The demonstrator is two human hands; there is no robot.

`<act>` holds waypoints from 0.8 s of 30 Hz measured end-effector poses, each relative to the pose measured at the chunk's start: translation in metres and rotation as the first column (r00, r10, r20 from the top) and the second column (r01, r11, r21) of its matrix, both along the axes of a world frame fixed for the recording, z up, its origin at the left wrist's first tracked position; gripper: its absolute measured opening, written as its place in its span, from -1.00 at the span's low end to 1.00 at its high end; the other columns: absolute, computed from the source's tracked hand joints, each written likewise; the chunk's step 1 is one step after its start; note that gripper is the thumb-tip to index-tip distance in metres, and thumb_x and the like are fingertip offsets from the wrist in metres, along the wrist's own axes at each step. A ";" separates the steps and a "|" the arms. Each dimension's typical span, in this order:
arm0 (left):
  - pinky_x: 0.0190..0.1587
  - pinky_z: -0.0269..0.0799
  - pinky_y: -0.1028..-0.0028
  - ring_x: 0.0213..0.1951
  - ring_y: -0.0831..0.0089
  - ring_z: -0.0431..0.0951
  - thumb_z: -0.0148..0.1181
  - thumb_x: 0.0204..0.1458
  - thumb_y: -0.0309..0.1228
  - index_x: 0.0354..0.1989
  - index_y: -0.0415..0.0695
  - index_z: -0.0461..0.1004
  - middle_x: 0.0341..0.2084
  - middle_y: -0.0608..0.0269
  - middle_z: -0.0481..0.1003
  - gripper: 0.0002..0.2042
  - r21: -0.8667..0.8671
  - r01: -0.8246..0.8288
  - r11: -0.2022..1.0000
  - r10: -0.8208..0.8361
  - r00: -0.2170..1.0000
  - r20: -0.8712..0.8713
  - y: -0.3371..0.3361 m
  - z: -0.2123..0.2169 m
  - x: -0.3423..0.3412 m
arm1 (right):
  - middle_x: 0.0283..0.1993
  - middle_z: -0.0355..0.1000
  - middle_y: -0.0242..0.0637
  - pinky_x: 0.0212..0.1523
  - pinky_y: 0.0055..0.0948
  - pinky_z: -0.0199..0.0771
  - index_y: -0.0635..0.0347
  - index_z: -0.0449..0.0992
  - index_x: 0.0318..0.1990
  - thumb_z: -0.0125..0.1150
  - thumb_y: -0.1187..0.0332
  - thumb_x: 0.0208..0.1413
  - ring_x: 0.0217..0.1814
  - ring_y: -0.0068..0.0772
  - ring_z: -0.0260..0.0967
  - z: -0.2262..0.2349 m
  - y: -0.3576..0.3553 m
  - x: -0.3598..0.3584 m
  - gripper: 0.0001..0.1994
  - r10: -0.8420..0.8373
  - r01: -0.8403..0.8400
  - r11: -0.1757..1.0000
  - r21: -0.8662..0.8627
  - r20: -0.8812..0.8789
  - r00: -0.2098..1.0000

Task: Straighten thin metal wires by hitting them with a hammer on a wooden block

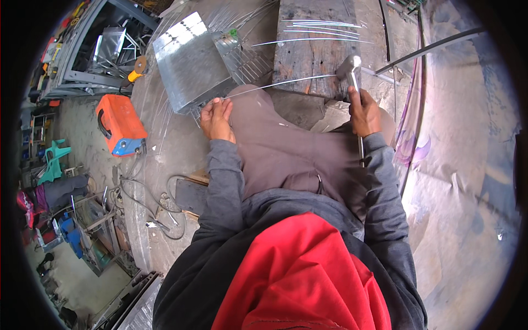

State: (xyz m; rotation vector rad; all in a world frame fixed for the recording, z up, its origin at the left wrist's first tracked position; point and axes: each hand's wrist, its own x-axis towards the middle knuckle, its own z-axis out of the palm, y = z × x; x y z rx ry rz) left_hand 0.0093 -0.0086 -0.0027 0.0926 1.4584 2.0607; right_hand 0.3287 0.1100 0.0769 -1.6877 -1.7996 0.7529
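Steel wire: thin rod (280, 83) lies left to right across the near edge of the wood block (311, 55), one end in your left hand, the other under the hammer head.
Left hand (217, 118): closed, pinching the wire's left end with the fingertips, just past your knee, next to the sheet-metal box (190, 63).
Right hand (364, 113): fisted round the hammer (352, 77) handle, gripping close to the head; the rest of the handle runs back along your forearm.
Hammer head: sits on or just above the wire at the block's right near corner; can't tell if it's touching.
Arm pose: both elbows tucked in, forearms reaching forward over your lap, wrists roughly level, left hand lower than the block top.
Risk 1: wire is springy and only pinched at one end; an off-centre hit could kick it sideways or whip the free part.
Risk 2: strike point is right at the block edge, so a glancing blow could slide off toward your knee.
Risk 3: loose wires (324, 25) on the far side of the block may bounce and roll with each hit.
Risk 4: short grip gives control but little clearance between knuckles and block.
Around: orange machine (121, 124) on the floor to the left, cables near it.
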 end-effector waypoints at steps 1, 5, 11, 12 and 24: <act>-0.01 0.65 0.27 -0.17 0.22 0.62 0.17 0.23 -0.50 -0.10 -0.31 0.34 -0.22 0.04 0.47 -0.81 0.001 0.003 1.000 -0.003 1.000 0.002 0.000 0.000 -0.001 | -0.54 0.41 -0.07 -0.35 -0.17 0.42 0.29 0.50 -0.23 -0.03 -0.14 0.32 -0.48 -0.12 0.42 0.020 0.000 -0.006 -0.44 -0.016 0.005 0.985 -0.174 -0.060 0.998; -0.01 0.64 0.27 -0.17 0.22 0.62 0.17 0.23 -0.50 -0.10 -0.32 0.34 -0.22 0.04 0.47 -0.81 -0.007 -0.005 1.000 0.005 1.000 0.016 -0.002 0.003 -0.001 | -0.52 0.43 -0.04 -0.32 -0.18 0.42 0.31 0.51 -0.19 0.00 -0.13 0.31 -0.45 -0.10 0.43 0.006 0.000 -0.005 -0.45 0.036 -0.038 0.995 -0.093 -0.031 0.999; 0.06 0.60 0.27 -0.11 0.20 0.60 0.21 0.21 -0.47 -0.12 -0.29 0.35 -0.19 0.06 0.48 -0.80 -0.024 0.015 1.000 -0.015 1.000 0.006 -0.004 0.006 0.000 | -0.50 0.44 0.03 -0.31 -0.16 0.42 0.31 0.51 -0.19 0.00 -0.11 0.31 -0.45 -0.01 0.43 0.013 -0.004 -0.013 -0.46 0.031 -0.040 0.993 -0.111 -0.081 0.996; 0.06 0.59 0.27 -0.10 0.20 0.60 0.21 0.21 -0.47 -0.12 -0.29 0.35 -0.18 0.06 0.48 -0.80 -0.014 0.021 1.000 -0.021 1.000 -0.002 -0.003 0.006 0.000 | -0.49 0.44 0.05 -0.30 -0.15 0.42 0.31 0.51 -0.19 0.00 -0.11 0.32 -0.44 0.02 0.43 0.013 -0.006 -0.015 -0.47 0.037 -0.039 0.999 -0.028 -0.093 0.995; 0.02 0.62 0.28 -0.13 0.22 0.61 0.21 0.21 -0.48 -0.14 -0.26 0.36 -0.21 0.08 0.50 -0.82 -0.006 0.018 1.000 -0.018 1.000 -0.002 -0.001 0.005 0.000 | -0.63 0.25 -0.39 -0.61 -0.46 0.20 0.26 0.42 -0.32 0.03 -0.10 0.33 -0.65 -0.55 0.19 0.001 -0.006 -0.018 -0.50 0.094 -0.122 0.983 -0.141 -0.189 0.977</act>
